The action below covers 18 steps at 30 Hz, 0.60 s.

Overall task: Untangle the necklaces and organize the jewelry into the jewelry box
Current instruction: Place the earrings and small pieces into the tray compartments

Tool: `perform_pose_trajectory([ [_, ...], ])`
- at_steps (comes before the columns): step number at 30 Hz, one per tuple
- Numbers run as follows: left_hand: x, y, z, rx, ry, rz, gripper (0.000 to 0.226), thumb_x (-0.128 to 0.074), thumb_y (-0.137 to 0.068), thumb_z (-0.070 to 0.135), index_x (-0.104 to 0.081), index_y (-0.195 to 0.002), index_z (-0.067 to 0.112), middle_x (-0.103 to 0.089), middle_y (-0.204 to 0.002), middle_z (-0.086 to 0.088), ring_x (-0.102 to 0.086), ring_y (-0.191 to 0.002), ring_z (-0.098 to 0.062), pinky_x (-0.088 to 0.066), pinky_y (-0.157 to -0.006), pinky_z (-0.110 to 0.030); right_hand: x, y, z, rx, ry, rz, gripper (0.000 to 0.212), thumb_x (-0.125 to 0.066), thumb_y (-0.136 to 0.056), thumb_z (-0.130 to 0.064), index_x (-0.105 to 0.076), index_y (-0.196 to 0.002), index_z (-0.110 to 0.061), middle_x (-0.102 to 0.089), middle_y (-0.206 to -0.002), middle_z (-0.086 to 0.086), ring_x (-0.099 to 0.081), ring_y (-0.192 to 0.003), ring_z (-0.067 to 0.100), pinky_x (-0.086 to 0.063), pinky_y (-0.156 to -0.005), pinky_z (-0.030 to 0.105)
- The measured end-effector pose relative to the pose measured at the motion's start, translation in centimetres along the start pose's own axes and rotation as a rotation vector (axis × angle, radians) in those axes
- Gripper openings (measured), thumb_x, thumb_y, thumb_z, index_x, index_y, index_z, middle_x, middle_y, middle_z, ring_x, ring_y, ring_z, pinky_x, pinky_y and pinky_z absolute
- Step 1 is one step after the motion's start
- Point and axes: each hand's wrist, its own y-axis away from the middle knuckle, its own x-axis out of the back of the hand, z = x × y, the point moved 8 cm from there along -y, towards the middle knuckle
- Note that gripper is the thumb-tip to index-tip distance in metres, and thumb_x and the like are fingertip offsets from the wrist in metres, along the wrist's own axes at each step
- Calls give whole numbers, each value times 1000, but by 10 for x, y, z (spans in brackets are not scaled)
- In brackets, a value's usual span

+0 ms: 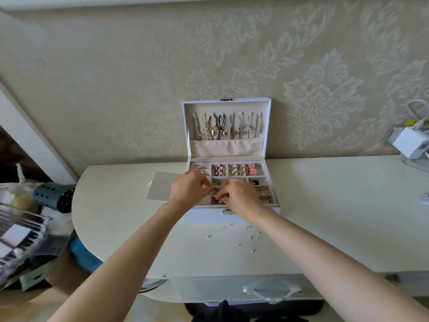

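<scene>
A white jewelry box point(274, 209) stands open on the table against the wall. Several necklaces point(226, 127) hang from hooks inside its raised lid. Rings and earrings point(241, 169) fill the tray's compartments. Both hands are over the tray's front left compartments. My left hand point(189, 191) pinches something tiny between thumb and forefinger. My right hand point(241, 197) has its fingertips curled down into a compartment on a small piece of jewelry that is mostly hidden. Several tiny earring studs point(246, 238) lie scattered on the table in front of the box.
A grey card point(160, 189) lies left of the box. The white table point(336, 205) has a rounded left edge. A blue perforated holder point(52, 197) and clutter sit off to the left. A white charger and cables point(412, 141) are at the right.
</scene>
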Motion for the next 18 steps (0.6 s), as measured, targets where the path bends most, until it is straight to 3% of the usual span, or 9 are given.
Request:
perform_pose_trajectory([
  [4,-2,1,-7,23,16,11,14,-63,-87,32,-70,-91,20,-48,-82,7,-56,-90,-19,-35,-65,-25,2,-4,-10,113,133,-33,22,-59,-90,-15,-73,-104,-24,-64,-102,0,-58,-100,21,-37,-81,25],
  [8,-3,1,-10,39,24,25,13,-63,-87,32,-69,-90,20,-49,-81,7,-54,-85,-19,-35,-64,-26,3,-9,-15,190,211,-84,19,-60,-89,-14,-73,-100,-23,-64,-103,-1,-56,-101,20,-34,-94,30],
  [14,-2,2,-13,56,71,43,12,-64,-86,30,-68,-89,19,-49,-79,7,-48,-82,-16,-37,-67,-27,-1,-14,-18,257,272,-191,19,-56,-90,-15,-72,-100,-20,-61,-108,-3,-54,-102,18,-31,-97,30],
  [18,0,4,-16,72,94,68,12,-64,-86,28,-68,-88,18,-48,-76,9,-45,-80,-14,-36,-65,-25,-2,-17,-19,321,274,-263,18,-55,-87,-11,-71,-93,-17,-65,-95,-1,-56,-93,19,-34,-98,32],
])
